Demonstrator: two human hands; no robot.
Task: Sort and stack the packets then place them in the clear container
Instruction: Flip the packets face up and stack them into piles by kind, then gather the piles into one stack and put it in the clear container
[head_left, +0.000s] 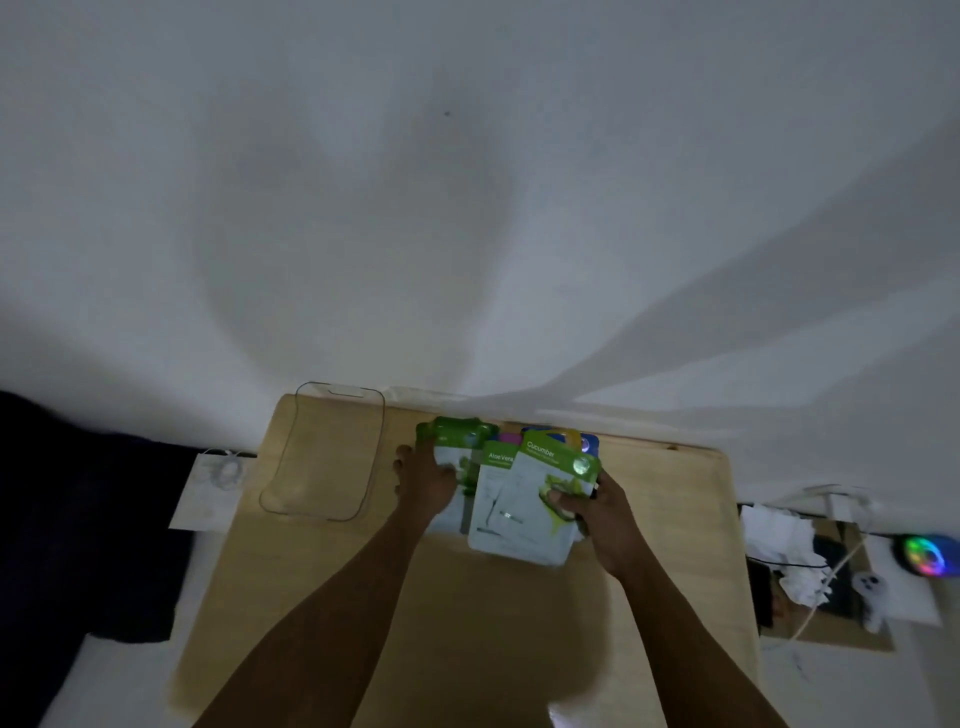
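1. I judge I am in the sorting step: packets are gathered under my hands and none sits in the clear container (322, 452) yet, which looks empty.
2. My right hand (605, 512) pinches the Cucumber packet (556, 475), thumb on its face and fingers curled behind its right edge; the packet is tilted and overlaps the one below.
3. Just left of my right thumb lies the Aloe Vera packet (498, 514), partly under the Cucumber one.
4. My left hand (428, 480) lies palm down on the green packets (457, 441) at the left of the pile, fingers loosely spread and pressing; whether it grips any of them I cannot tell.
5. Beyond my fingertips, pink and blue packets (584, 441) peek out from behind the green ones, still unsorted.
6. Next, as I see it, the Cucumber packet needs squaring onto its like, edges aligned, before any stack is lifted.
7. The container stands just left of my left fingers, its near wall close beside them; a stack must rise over that rim and go in flat.
8. The wooden table (665, 488) has bare room to the right of my right hand and toward me, good for starting a second pile.
9. The far table edge lies close beyond the pile, against the wall, so little room remains forward.
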